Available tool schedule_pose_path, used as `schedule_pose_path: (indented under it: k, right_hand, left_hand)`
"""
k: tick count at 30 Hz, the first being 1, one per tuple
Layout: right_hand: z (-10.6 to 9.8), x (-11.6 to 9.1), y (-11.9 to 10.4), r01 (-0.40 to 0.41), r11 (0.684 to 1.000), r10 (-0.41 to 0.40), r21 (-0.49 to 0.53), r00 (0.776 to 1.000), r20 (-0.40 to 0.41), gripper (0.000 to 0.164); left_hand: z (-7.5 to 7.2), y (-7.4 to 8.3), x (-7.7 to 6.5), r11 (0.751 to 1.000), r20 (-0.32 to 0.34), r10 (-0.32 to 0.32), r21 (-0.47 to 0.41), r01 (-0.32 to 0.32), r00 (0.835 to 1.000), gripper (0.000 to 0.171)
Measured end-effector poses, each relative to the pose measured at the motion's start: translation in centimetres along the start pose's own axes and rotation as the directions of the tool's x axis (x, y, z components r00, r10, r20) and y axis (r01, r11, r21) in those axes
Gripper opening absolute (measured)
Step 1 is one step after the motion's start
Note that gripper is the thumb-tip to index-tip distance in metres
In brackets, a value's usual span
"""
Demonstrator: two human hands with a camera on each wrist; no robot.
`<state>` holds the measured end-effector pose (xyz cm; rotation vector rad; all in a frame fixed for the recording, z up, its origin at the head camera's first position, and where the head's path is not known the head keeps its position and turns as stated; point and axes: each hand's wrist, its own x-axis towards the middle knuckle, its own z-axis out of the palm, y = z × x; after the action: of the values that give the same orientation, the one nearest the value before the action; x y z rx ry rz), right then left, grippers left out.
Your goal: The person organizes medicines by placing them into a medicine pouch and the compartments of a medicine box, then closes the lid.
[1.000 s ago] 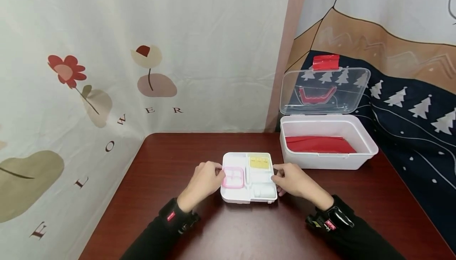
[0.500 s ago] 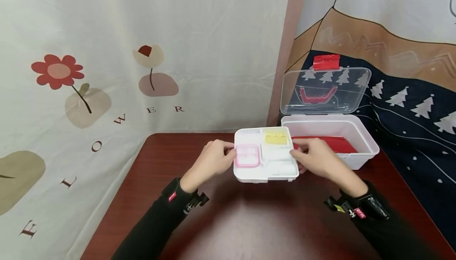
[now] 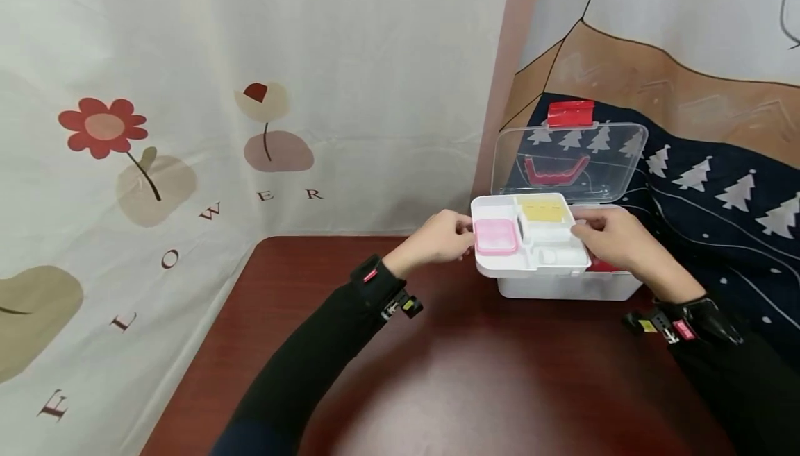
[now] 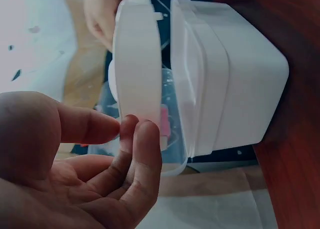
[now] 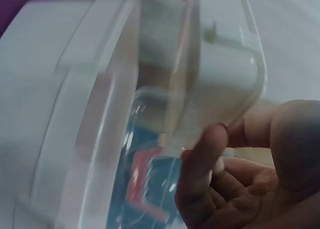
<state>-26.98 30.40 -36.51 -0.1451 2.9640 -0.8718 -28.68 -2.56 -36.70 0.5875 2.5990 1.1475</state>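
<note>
In the head view a flat white case (image 3: 553,259), with a pink-framed square on its left and a yellow patch at its far right, is held up over the white storage box (image 3: 571,289). My left hand (image 3: 440,237) pinches its left edge, thumb on one face and fingertips on the other, as the left wrist view shows. My right hand (image 3: 609,237) grips the opposite edge between thumb and fingers. The case hides much of the box's opening; something red shows inside, beside the right hand. In the left wrist view the case is apart from the box rim.
The box's clear lid (image 3: 571,161), with a pink handle and a red latch, stands raised behind it. The brown table (image 3: 375,345) extends in front and to the left. Printed cloth (image 3: 375,95) hangs at the back.
Both hands have lifted the white case off the table and carried it right and away, from the table's middle to above the storage box. The box and its raised lid have stayed put.
</note>
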Motion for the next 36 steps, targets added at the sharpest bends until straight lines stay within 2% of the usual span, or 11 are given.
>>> schedule_pose_path:
  k: [6, 11, 15, 23, 32, 36]
  right_hand:
    - [-1.4, 1.4, 2.9, -0.093, 0.994, 0.093, 0.049, 0.996, -0.001, 0.06]
    - [-0.8, 2.3, 4.6, -0.117, 0.989, 0.116, 0.086, 0.993, 0.015, 0.059]
    - [-0.7, 3.2, 5.7, -0.105, 0.991, 0.103, 0.078, 0.994, 0.028, 0.06]
    - [-0.2, 4.2, 7.5, -0.132, 0.991, 0.128, 0.033, 0.988, 0.09, 0.064]
    - [-0.1, 4.0, 7.2, -0.066, 0.998, 0.066, 0.001, 0.996, 0.054, 0.06]
    - [0.0, 4.1, 7.1, -0.076, 0.997, 0.076, 0.002, 0.995, 0.071, 0.061]
  left_hand:
    - [1.8, 1.7, 4.0, 1.0, -0.005, 0.004, 0.005, -0.004, 1.0, 0.024]
    - [2.9, 1.4, 5.4, 1.0, -0.014, -0.011, 0.02, 0.011, 1.0, 0.022]
    - [3.7, 1.2, 6.0, 0.998, -0.046, -0.018, 0.055, 0.02, 0.999, 0.033]
    - [5.0, 0.5, 6.8, 0.996, -0.036, -0.028, 0.079, 0.031, 0.999, 0.026]
    - [4.8, 1.0, 6.5, 0.992, -0.079, -0.052, 0.111, 0.061, 0.996, 0.03]
    - [4.6, 1.0, 6.2, 0.993, -0.086, -0.066, 0.087, 0.074, 0.994, 0.028]
